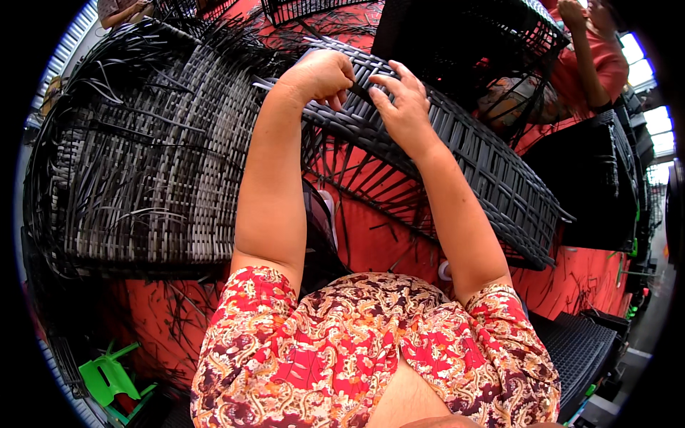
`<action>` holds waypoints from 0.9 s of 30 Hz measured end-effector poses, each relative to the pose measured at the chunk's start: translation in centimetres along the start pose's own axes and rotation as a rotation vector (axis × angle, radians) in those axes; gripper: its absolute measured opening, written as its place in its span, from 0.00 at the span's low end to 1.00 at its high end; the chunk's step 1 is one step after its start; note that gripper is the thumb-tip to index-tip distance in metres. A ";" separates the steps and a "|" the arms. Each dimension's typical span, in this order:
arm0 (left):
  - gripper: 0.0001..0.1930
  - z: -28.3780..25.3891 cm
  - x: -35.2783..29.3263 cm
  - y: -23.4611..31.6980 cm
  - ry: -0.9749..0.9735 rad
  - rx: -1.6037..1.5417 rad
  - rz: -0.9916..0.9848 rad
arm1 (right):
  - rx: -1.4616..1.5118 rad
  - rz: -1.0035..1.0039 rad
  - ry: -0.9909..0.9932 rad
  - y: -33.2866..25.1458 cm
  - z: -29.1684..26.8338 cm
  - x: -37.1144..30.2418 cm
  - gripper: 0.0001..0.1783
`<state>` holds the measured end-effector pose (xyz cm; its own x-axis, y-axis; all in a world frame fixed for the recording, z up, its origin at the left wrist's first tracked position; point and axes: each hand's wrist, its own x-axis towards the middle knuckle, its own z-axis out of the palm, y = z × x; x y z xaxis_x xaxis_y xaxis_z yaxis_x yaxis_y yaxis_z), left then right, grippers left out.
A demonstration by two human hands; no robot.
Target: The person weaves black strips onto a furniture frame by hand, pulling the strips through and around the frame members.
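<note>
A long woven wicker piece [471, 153] of dark grey flat strips lies slantwise before me, with loose strips hanging off its near side. Over its upper left part, my left hand [322, 77] is closed, its fingers pinching a dark wicker strip [361, 91]. The strip runs from there toward my right hand [404, 107], whose fingers are spread apart on the weave, thumb and forefinger by the strip. Whether the right fingertips touch the strip is hard to see.
A large woven panel [157, 157] with frayed strip ends stands at left. A green plastic stool [110, 378] sits at lower left. Cut strips litter the red floor [364, 250]. Dark wicker pieces [585, 178] stand at right, near another person [596, 64] in red.
</note>
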<state>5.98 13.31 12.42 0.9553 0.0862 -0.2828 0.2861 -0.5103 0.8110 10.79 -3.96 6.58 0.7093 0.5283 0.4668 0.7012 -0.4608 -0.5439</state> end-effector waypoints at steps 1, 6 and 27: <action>0.09 -0.2 0.1 -0.3 -0.011 0.011 -0.006 | -0.022 0.016 -0.053 -0.6 0.3 0.5 0.11; 0.09 -0.3 0.4 -1.3 0.002 -0.004 -0.009 | 0.186 0.013 -0.139 1.8 3.3 1.5 0.12; 0.08 2.3 3.9 -2.4 0.201 0.438 -0.148 | 0.820 0.295 0.027 2.0 2.7 0.9 0.13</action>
<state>8.87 12.86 8.18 0.9144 0.3260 -0.2399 0.4030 -0.7875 0.4662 12.63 -2.52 4.04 0.8623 0.4466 0.2387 0.2230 0.0883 -0.9708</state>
